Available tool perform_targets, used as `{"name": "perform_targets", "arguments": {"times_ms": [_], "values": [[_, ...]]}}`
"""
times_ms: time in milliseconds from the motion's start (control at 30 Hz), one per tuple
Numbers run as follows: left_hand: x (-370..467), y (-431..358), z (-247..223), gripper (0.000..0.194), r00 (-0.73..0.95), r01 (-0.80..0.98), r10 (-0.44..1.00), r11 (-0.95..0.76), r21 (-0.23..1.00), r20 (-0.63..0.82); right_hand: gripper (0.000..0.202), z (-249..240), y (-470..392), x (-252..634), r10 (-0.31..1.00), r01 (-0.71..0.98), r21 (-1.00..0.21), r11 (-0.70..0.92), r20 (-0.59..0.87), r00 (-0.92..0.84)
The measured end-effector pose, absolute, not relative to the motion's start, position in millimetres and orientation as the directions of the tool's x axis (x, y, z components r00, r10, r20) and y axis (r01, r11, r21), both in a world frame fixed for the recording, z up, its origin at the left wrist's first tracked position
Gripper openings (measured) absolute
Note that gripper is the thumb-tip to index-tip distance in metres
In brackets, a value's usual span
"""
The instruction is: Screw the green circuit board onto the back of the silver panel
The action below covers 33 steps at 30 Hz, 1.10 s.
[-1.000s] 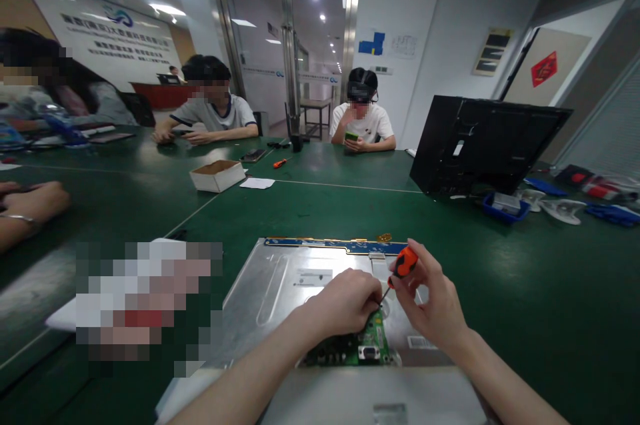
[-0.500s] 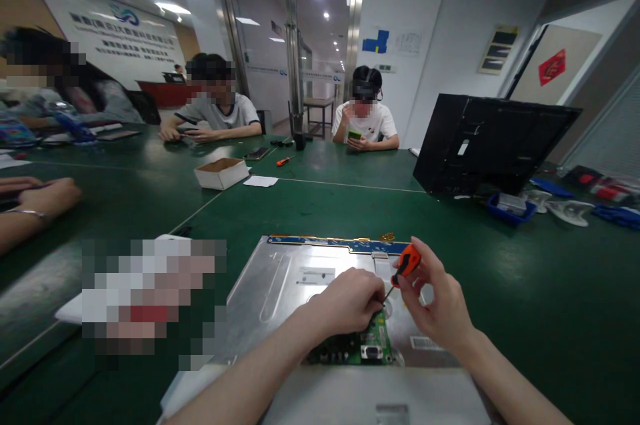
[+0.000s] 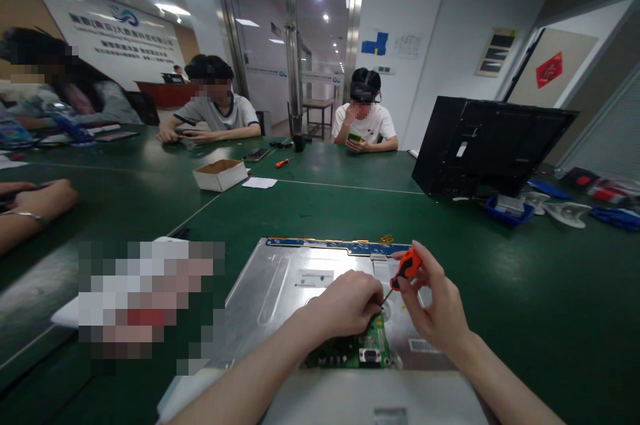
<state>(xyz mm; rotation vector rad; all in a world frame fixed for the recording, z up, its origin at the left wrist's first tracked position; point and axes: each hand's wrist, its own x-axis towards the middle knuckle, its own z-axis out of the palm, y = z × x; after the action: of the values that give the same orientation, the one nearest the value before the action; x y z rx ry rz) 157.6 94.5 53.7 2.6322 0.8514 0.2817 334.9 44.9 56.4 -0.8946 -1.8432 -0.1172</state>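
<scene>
My right hand grips the handle of an orange and black screwdriver between thumb and fingers. The thin shaft slants down to the left, its tip at the upper edge of a green circuit board. Right by that tip, my left hand is closed, fingertips pinched together over the board's top corner. What they hold, if anything, is hidden. Beneath both hands lies the silver metal back of a display panel. A narrow blue circuit strip runs along its far edge, with a flat ribbon cable below.
A black monitor stands at the right, beside a blue tray. Farther left are an open white box, a paper and another screwdriver. Several people sit around the green table; one person's hand is at left.
The view has shifted very slightly. My right hand keeps the screwdriver at the board, its fingers moved a little on the handle. My left hand stays in place.
</scene>
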Motion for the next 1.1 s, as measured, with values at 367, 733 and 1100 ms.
{"name": "perform_targets", "arguments": {"times_ms": [367,733,1100], "values": [[155.5,95.4,54.3,0.018,0.801,0.499,0.593,-0.736,0.458,0.081,0.051,53.6,49.7,336.8,0.464,0.652,-0.261,0.712,0.872,-0.157],[154.9,97.6,50.0,0.023,0.805,0.469,0.585,-0.727,0.501,0.096,0.048,58.0,47.6,335.8,0.433,0.635,-0.234,0.736,0.884,-0.177],[156.2,97.6,52.0,0.016,0.804,0.507,0.588,-0.753,0.42,0.085,0.055,60.7,44.1,335.1,0.504,0.587,-0.312,0.747,0.842,-0.193]]}}
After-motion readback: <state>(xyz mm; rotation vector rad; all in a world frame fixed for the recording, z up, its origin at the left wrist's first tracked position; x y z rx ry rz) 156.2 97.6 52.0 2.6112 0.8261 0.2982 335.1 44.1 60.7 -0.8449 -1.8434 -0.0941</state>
